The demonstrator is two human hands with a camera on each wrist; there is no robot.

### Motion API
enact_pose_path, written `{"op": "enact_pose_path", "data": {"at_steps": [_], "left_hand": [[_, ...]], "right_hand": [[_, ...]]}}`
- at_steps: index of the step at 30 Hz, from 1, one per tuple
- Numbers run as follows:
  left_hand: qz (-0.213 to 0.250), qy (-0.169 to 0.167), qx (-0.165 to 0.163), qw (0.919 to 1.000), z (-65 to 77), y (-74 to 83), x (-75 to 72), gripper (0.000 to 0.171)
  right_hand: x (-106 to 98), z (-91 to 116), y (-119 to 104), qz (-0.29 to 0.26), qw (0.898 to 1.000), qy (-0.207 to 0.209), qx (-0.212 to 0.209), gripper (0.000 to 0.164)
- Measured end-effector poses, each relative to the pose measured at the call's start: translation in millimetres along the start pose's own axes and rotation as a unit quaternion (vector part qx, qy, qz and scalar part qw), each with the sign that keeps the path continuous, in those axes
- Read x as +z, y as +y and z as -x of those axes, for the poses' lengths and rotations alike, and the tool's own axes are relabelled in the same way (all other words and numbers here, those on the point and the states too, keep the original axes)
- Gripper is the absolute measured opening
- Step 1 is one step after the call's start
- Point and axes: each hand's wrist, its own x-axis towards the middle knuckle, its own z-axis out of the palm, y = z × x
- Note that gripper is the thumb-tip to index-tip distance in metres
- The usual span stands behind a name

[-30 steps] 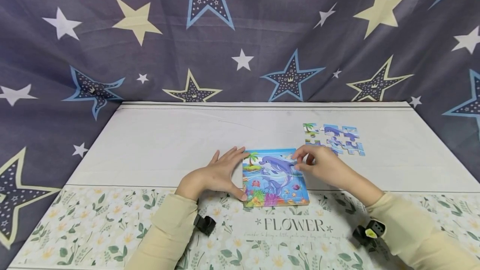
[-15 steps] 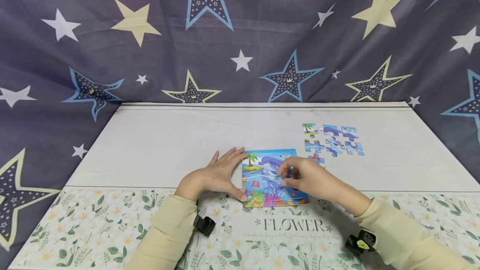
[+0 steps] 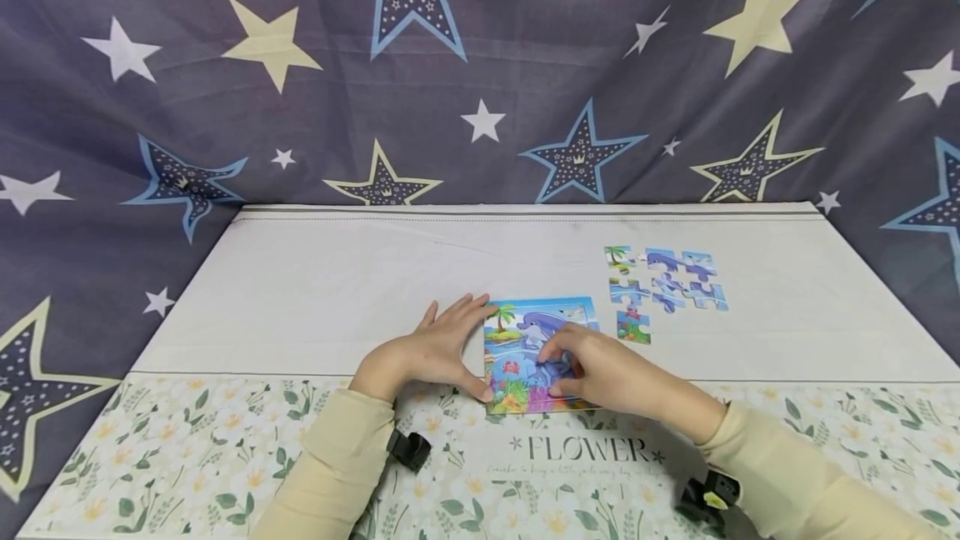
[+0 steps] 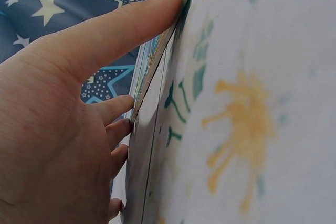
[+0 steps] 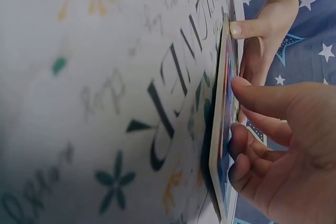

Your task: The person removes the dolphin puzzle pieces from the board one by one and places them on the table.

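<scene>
A square dolphin jigsaw board (image 3: 517, 348) lies near the middle of the table. My left hand (image 3: 427, 357) spreads along its left side, fingertips at the upper left corner and thumb at the lower left. In the left wrist view, that thumb (image 4: 131, 22) touches the board's edge. Over the lower middle of the picture is my right hand (image 3: 611, 373), thumb and forefinger apart and their tips down at the surface. The right wrist view shows its bent fingers (image 5: 240, 166) close to the board, with no loose piece visible between them. That hand covers the picture's right part.
Several loose jigsaw pieces (image 3: 667, 277) lie in rows behind and right of the board. Nearest among them is a crab piece (image 3: 633, 327). A floral mat strip (image 3: 225, 448) covers the table's front, white cloth (image 3: 337, 273) its back. A star-patterned curtain (image 3: 480, 65) hangs behind.
My right hand has moved left and toward me, from the board's upper right to its lower middle, uncovering the crab piece. The left hand stays at the left edge.
</scene>
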Motion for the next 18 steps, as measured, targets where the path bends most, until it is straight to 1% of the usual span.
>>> {"op": "enact_pose_path", "data": {"at_steps": [5,12,14,18], "left_hand": [[0.002,0.0,0.001,1.0,0.3,1.0,-0.6,0.119],[-0.001,-0.002,-0.005,1.0,0.0,0.2,-0.2,0.12],[-0.004,-0.005,-0.009,0.9999,-0.3,-0.3,0.0,0.12],[-0.003,-0.002,-0.005,1.0,-0.1,0.0,0.1,0.119]], "right_hand": [[-0.1,-1.4,-2.5,0.009,1.0,-0.008,0.012,0.028],[0.6,-2.5,-2.9,0.01,1.0,-0.019,0.005,0.027],[1.2,-2.9,-3.0,0.013,1.0,-0.021,0.008,0.027],[2.3,-3.7,-3.5,0.025,0.999,-0.02,0.014,0.028]]}}
